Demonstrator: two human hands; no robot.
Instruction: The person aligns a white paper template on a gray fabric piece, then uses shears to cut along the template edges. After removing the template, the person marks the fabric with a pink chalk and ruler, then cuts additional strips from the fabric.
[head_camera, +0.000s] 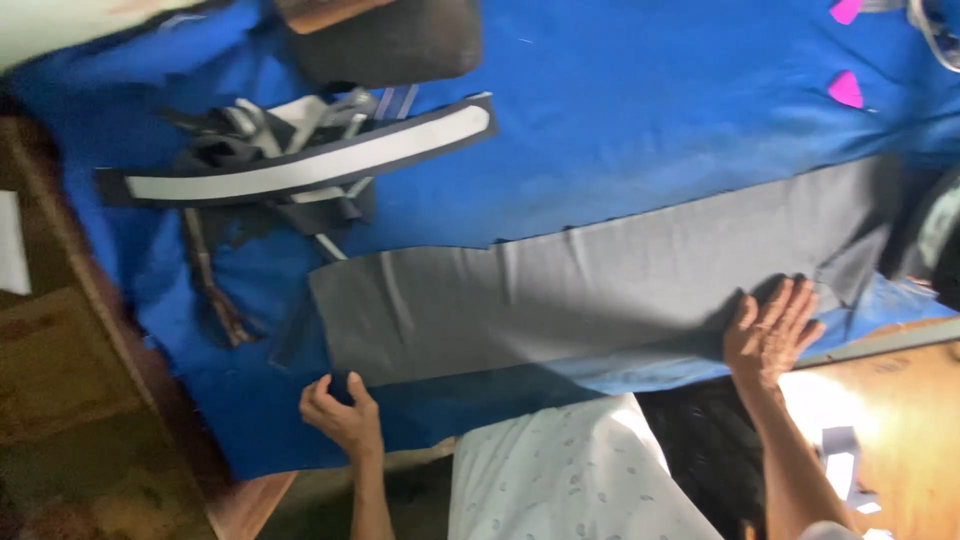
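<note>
On the near edge of the blue cloth (620, 90), the left hand (345, 415) is half curled with nothing in it, just beside the near left corner of the long grey fabric piece (600, 290). The right hand (770, 330) lies flat with fingers spread wide, pressing the grey piece near its right end. This piece lies across the middle of the blue cloth. To smooth it well, I think both palms should stay flat and pull gently apart. Farther left lies a pile of dark and white strips (290, 160); two pink chalk pieces (846, 88) are far right.
</note>
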